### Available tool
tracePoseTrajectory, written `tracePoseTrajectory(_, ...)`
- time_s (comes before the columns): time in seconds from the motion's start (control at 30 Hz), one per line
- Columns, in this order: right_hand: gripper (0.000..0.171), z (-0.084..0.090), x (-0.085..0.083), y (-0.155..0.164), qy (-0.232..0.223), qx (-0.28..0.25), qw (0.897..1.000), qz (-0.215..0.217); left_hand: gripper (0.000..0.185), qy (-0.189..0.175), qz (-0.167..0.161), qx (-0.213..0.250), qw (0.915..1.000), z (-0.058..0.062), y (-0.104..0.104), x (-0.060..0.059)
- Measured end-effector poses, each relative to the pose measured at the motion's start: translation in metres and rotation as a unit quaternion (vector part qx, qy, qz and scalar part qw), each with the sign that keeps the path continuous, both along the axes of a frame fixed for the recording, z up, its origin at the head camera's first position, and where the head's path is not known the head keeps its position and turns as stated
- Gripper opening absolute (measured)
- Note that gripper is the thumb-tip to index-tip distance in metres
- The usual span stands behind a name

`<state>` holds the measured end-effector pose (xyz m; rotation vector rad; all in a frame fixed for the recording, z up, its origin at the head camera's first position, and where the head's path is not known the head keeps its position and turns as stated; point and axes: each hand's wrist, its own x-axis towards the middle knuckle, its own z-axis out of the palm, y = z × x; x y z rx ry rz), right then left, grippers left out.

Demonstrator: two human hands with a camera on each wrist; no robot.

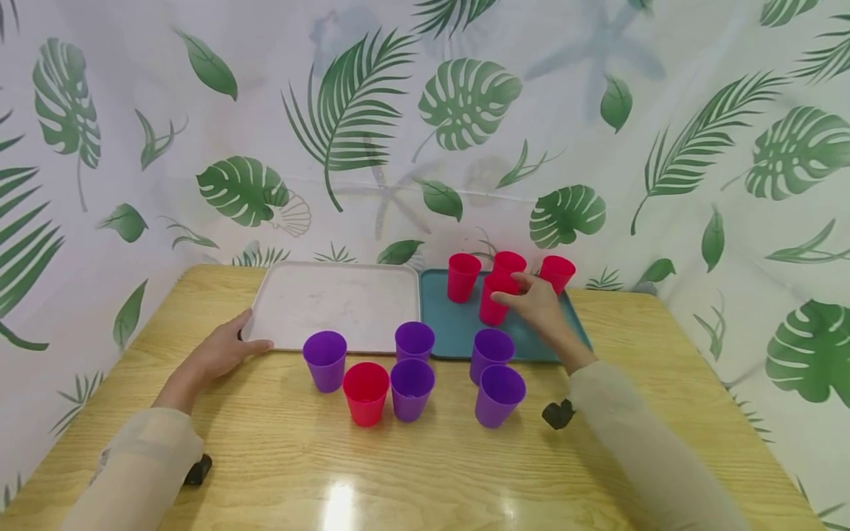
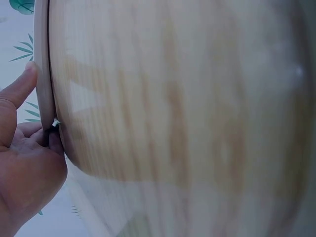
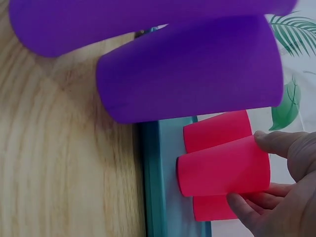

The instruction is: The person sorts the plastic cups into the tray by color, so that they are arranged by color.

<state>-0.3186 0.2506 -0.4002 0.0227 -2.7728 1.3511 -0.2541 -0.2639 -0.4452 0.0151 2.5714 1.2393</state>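
Observation:
My right hand (image 1: 536,302) grips a red plastic cup (image 1: 494,308) near its rim, over the teal tray (image 1: 531,344). In the right wrist view the thumb and fingers are on either side of this upright cup (image 3: 224,167); whether its base touches the tray I cannot tell. Three other red cups stand behind and beside it, one (image 1: 463,279) to its left and one (image 1: 558,273) to its right. At the near left corner of the white tray (image 1: 341,306) my left hand (image 1: 222,348) holds the edge, thumb along the front and fingers round the side.
Several purple cups stand upright on the wooden table (image 1: 279,457) before the trays, such as one at the left (image 1: 325,363) and one at the right (image 1: 498,398). A red cup (image 1: 366,397) stands among them. A leaf-patterned cloth (image 1: 265,110) hangs behind the table.

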Motion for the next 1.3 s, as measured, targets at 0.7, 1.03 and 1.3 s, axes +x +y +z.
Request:
tracePoseTrajectory(0.7, 0.065, 0.017, 0.029, 0.004, 0.086, -0.035, 0.994, -0.052, 0.097, 0.004, -0.005, -0.015, 0.9999, 0.001, 0.0, -0.001)
tracePoseTrajectory(1.03, 0.059, 0.05, 0.07, -0.023, 0.069, -0.114, 0.989, 0.072, 0.097, 0.016, -0.007, -0.017, 0.9997, -0.003, -0.001, -0.001)
tracePoseTrajectory(1.3, 0.052, 0.055, 0.09, -0.058, 0.042, -0.159, 0.974, 0.153, 0.098, 0.012, -0.005, -0.014, 0.9998, -0.002, 0.0, -0.001)
